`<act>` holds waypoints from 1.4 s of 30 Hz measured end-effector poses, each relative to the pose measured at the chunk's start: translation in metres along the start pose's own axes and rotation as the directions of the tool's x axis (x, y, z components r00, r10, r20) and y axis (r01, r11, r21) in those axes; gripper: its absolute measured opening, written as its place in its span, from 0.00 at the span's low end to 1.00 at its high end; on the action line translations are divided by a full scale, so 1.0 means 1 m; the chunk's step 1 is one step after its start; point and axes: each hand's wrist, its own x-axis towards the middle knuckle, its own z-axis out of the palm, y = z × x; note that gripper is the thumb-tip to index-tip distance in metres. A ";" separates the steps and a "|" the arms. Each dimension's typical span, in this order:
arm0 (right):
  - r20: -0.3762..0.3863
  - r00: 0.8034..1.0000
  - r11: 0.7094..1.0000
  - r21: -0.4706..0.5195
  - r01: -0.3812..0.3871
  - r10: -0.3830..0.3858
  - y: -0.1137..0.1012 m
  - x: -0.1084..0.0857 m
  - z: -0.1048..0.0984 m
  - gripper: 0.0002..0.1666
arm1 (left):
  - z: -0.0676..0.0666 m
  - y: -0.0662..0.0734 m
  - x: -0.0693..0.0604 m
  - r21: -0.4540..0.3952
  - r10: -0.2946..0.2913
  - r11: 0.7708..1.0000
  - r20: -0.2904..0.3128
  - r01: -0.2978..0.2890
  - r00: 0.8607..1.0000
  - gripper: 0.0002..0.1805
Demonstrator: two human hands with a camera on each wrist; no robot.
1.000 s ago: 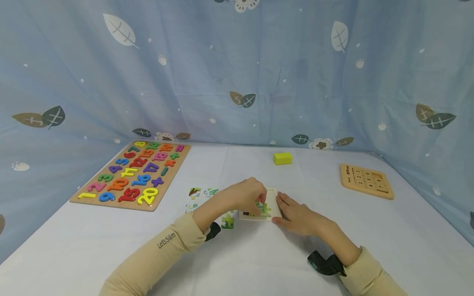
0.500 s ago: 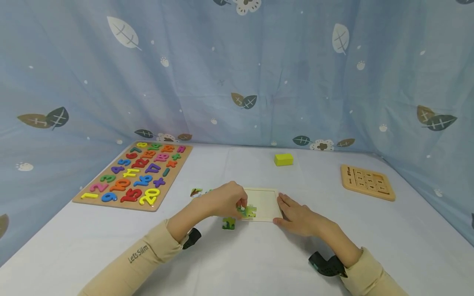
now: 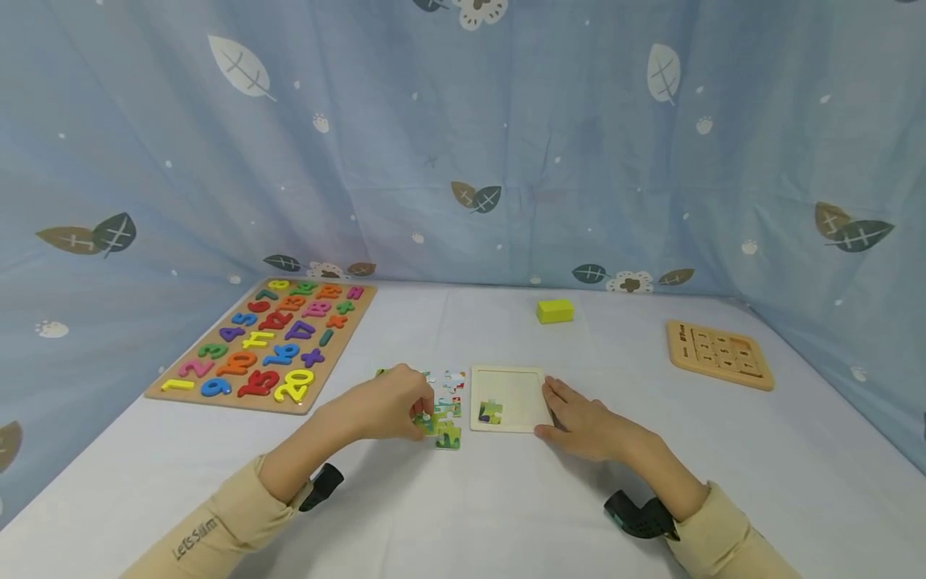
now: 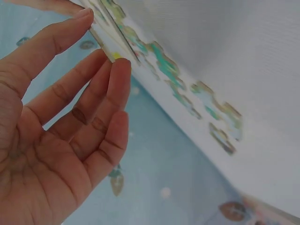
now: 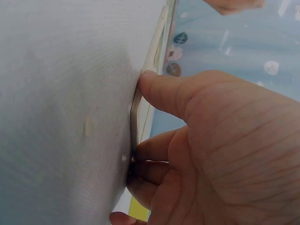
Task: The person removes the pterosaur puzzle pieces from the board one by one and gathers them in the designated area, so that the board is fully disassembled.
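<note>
My left hand [image 3: 387, 402] hovers low over loose jigsaw pieces [image 3: 448, 438] left of the tray, its fingertips close to a green one. In the left wrist view its thumb and fingers [image 4: 119, 79] stand apart, with nothing visible between them. One green jigsaw piece [image 3: 490, 412] lies in the lower left corner of a pale wooden puzzle tray [image 3: 538, 402]. Along the tray's right edge rests my right hand [image 3: 586, 422]. Seen from the right wrist, the thumb [image 5: 164, 91] touches the tray's edge, and the fingers lie against its side.
A wooden number board [image 3: 304, 394] with colourful numerals lies at the left. Toward the back is a yellow-green block [image 3: 555, 311]. A small wooden sliding number puzzle [image 3: 719, 354] sits at the right. A blue patterned curtain [image 3: 463, 145] hangs behind the white table.
My left hand has moved left from over the tray to the loose pieces. A green patch near the tray's bottom middle is gone from there. My right hand has stayed in place.
</note>
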 end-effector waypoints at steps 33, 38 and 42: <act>-0.005 1.000 1.000 0.003 -0.007 0.007 -0.001 0.000 0.001 0.45 | 0.009 -0.013 -0.009 0.007 -0.072 0.997 0.040 0.072 0.997 0.11; -0.007 1.000 1.000 0.003 -0.006 0.006 -0.001 0.000 0.000 0.45 | 0.001 -0.009 -0.002 0.024 -0.097 0.995 0.038 0.096 0.995 0.11; -0.002 1.000 1.000 0.006 -0.007 0.007 -0.002 0.000 0.000 0.45 | -0.003 -0.001 0.008 0.041 -0.079 0.996 0.029 0.078 0.996 0.11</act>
